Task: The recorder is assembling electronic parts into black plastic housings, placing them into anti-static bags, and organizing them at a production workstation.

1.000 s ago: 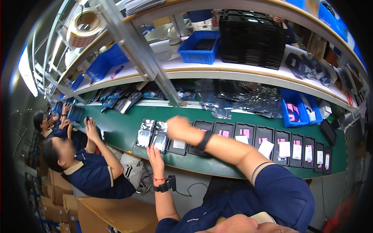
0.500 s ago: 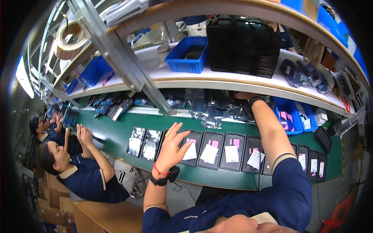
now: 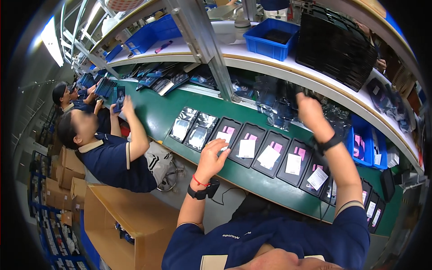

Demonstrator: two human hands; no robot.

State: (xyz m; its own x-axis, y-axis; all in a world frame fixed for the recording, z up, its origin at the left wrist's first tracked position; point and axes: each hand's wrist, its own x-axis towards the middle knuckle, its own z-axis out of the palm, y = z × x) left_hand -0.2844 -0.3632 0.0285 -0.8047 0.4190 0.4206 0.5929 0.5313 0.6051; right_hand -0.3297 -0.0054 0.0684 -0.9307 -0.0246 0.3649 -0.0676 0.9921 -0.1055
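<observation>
My left hand (image 3: 212, 158) is open, fingers apart and slightly bent, at the near edge of a black tray (image 3: 230, 123) with a white card and a pink piece in it. My right hand (image 3: 311, 114) is raised in front of a pile of shiny clear-and-dark bags (image 3: 275, 101) below the shelf. Its fingers are curled closed; blur hides whatever they may hold. More black trays with white label cards (image 3: 293, 164) and pink pieces run to the right along the green table (image 3: 155, 108). Two silver bags (image 3: 202, 130) lie on trays at the left end.
Blue bins (image 3: 360, 155) with pink pieces stand at the right. The shelf's front edge (image 3: 279, 67) and a metal post (image 3: 195, 40) rise beyond the trays. To my left a co-worker (image 3: 112, 144) holds a dark flat item. A cardboard box (image 3: 126, 211) stands behind them.
My right hand has drawn back from under the shelf and now shows, fingers curled. My left hand has come down closer to the trays. The view has swung right to left, showing more floor there.
</observation>
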